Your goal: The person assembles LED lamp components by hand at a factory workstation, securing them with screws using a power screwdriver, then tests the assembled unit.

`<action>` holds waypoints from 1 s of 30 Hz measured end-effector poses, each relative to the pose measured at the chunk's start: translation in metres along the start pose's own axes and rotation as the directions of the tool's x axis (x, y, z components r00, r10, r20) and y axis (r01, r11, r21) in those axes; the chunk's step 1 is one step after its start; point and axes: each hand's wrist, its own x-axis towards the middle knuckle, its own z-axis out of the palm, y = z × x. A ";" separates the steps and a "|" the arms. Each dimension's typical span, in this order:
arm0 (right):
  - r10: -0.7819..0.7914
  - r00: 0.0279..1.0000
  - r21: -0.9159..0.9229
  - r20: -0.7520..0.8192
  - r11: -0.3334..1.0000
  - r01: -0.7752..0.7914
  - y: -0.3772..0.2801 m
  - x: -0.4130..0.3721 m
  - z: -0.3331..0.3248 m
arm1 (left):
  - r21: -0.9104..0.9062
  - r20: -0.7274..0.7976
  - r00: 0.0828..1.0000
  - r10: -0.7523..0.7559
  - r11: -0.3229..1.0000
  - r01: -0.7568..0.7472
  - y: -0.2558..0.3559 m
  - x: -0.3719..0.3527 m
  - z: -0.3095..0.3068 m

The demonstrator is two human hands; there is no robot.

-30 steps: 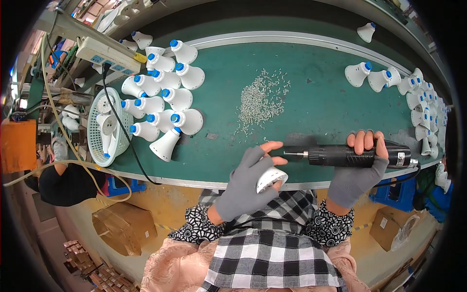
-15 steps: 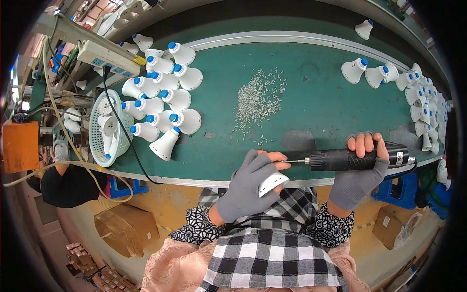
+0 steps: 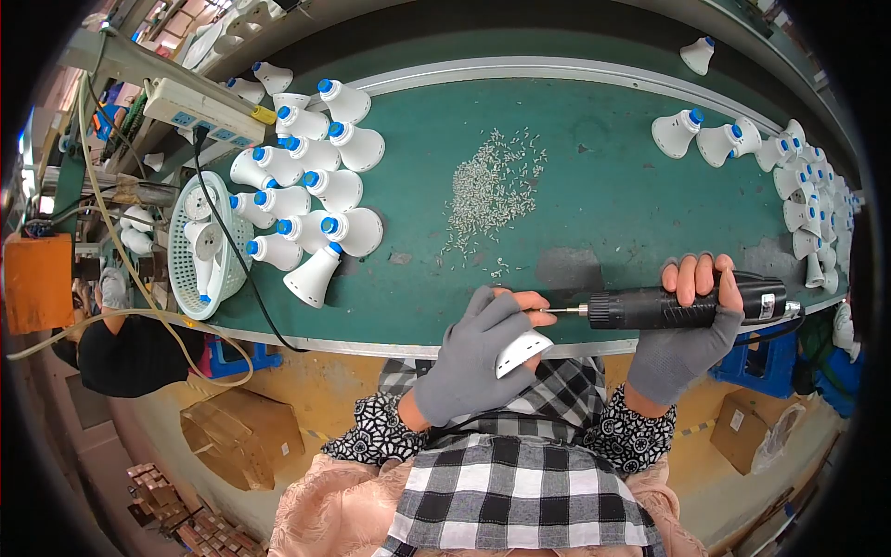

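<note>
My left hand [image 3: 478, 353], in a grey fingerless glove, is wrapped round a white cone-shaped housing [image 3: 522, 353] near the table's front edge. Its slotted rim shows below my fingers; the rest is hidden by the glove. My right hand [image 3: 691, 316], gloved the same way, grips a black electric screwdriver [image 3: 640, 307] lying level. The driver's bit points left and its tip reaches my left thumb and forefinger. Whether a screw sits at the tip is too small to tell. A pile of small silver screws [image 3: 490, 193] lies on the green table [image 3: 613, 204] beyond my hands.
Several white cones with blue caps [image 3: 336, 189] stand at the left, more [image 3: 676, 135] at the right. A pale basket [image 3: 232, 278] holds white parts. A black cable [image 3: 223, 218] runs from a power strip [image 3: 204, 113]. Another person [image 3: 130, 353] is at far left.
The screwdriver and my right hand have shifted very slightly. My left hand keeps its hold on the white housing, which has tilted a little.
</note>
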 end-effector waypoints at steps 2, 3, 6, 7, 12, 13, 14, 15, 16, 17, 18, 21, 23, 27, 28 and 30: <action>-0.006 1.000 -0.013 0.008 1.000 0.006 -0.001 -0.001 0.002 | 0.021 0.002 1.000 0.008 1.000 -0.008 0.000 -0.001 0.000; -0.010 1.000 -0.019 0.027 1.000 0.010 -0.001 -0.001 0.002 | 0.034 0.004 1.000 0.014 0.999 -0.014 0.000 -0.001 0.000; -0.006 0.995 -0.017 0.097 1.000 0.008 -0.002 -0.002 0.003 | 0.066 0.024 0.999 0.028 0.997 -0.030 0.000 -0.001 -0.001; -0.004 0.992 -0.013 0.122 1.000 0.005 -0.003 -0.002 0.003 | 0.075 0.033 0.999 0.034 0.997 -0.036 0.000 -0.001 -0.002; 0.004 0.983 -0.007 0.185 1.000 -0.003 -0.001 0.001 0.002 | 0.015 0.046 0.998 0.035 0.999 -0.036 -0.006 -0.001 -0.002; -0.001 0.984 -0.014 0.180 1.000 0.004 -0.001 0.001 0.002 | -0.008 0.045 0.998 0.033 0.999 -0.032 -0.006 -0.001 -0.001; -0.012 0.985 -0.007 0.171 1.000 0.013 -0.002 0.000 0.002 | -0.043 0.055 0.998 0.010 0.999 -0.007 -0.006 0.000 -0.001; -0.022 0.986 0.000 0.163 1.000 0.023 -0.003 -0.001 0.002 | -0.077 0.066 0.998 -0.013 0.997 0.018 -0.005 0.002 -0.001; -0.034 0.988 0.006 0.154 0.999 0.033 -0.005 -0.002 0.002 | -0.112 0.078 0.996 -0.033 0.993 0.042 -0.004 0.004 -0.001; -0.046 0.988 0.011 0.146 0.999 0.045 -0.006 -0.003 0.003 | -0.205 0.088 0.992 -0.091 0.973 0.107 -0.003 0.005 -0.001; -0.062 0.988 0.010 0.144 0.998 0.061 -0.009 -0.003 0.003 | -0.297 0.103 0.984 -0.146 0.940 0.170 -0.001 0.006 0.000; -0.117 0.984 -0.002 0.132 0.993 0.118 -0.017 -0.004 0.004 | -0.494 0.147 0.959 -0.243 0.822 0.284 -0.010 0.007 0.006; -0.147 0.981 0.009 0.125 0.989 0.147 -0.021 -0.008 0.006 | -0.588 0.220 0.910 -0.352 0.696 0.412 -0.014 0.007 0.009; -0.191 0.977 -0.012 0.100 0.981 0.193 -0.021 -0.022 0.018 | -0.654 0.342 0.803 -0.488 0.490 0.576 -0.014 0.012 0.011; -0.194 0.975 -0.019 0.106 0.980 0.197 -0.021 -0.025 0.020 | -0.661 0.335 0.807 -0.486 0.489 0.569 -0.013 0.013 0.012; -0.160 0.977 -0.017 0.141 0.986 0.164 -0.021 -0.030 0.021 | -0.640 0.323 0.821 -0.471 0.530 0.556 -0.014 0.012 0.015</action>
